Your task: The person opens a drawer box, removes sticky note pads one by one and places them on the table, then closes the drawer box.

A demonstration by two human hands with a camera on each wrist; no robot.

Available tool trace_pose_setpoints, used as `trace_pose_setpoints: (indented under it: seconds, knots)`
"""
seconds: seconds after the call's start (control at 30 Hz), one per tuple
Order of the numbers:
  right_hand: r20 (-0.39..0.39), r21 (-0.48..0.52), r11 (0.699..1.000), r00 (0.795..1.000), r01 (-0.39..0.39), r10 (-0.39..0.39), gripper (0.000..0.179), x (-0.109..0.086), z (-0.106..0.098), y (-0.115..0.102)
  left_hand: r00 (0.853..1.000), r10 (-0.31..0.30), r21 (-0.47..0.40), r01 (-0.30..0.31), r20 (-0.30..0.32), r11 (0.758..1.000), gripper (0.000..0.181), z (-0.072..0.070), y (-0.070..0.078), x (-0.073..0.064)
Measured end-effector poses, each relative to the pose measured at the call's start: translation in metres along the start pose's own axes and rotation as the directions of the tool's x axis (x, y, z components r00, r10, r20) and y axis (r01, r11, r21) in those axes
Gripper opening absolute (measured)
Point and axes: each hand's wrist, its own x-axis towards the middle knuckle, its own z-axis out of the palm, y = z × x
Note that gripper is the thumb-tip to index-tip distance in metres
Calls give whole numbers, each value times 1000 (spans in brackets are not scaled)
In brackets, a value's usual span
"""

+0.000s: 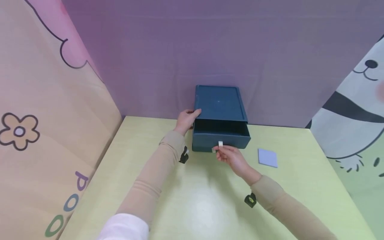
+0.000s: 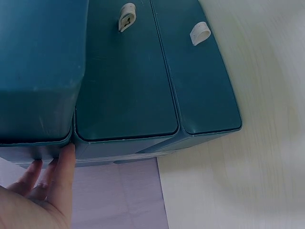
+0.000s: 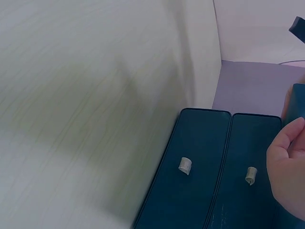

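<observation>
Drawer (image 1: 207, 141): head view, part-open from cabinet (image 1: 220, 103) at worktop's (image 1: 216, 213) far edge; right hand (image 1: 234, 160) pinches its tab (image 1: 220, 144), left hand (image 1: 185, 120) on cabinet. Left wrist: fingers (image 2: 62, 176) straight against side. Right wrist: pinched tab hidden. Judged light, stiff, smooth; hold by tab.

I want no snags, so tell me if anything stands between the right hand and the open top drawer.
Nothing visible does: the right hand pinches the white pull tab on the front of the open top drawer. The lilac square lies on the table, off to the drawer's right, not between them.
</observation>
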Motion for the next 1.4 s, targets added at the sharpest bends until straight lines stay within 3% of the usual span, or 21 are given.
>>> trace_pose_setpoints:
  seconds: [0.63,1.07,1.4]
  knots:
    - [-46,8,1000,999,-16,17,44,14,2,-2,1000,9,10,-9,-14,1000,61,-1,4,-1]
    - [-226,25,999,974,-30,35,33,15,12,-4,1000,4,20,-4,-1,1000,62,1,0,-2]
    - [-265,25,999,963,-42,47,36,23,14,-6,1000,8,16,-8,-9,1000,63,0,-1,0]
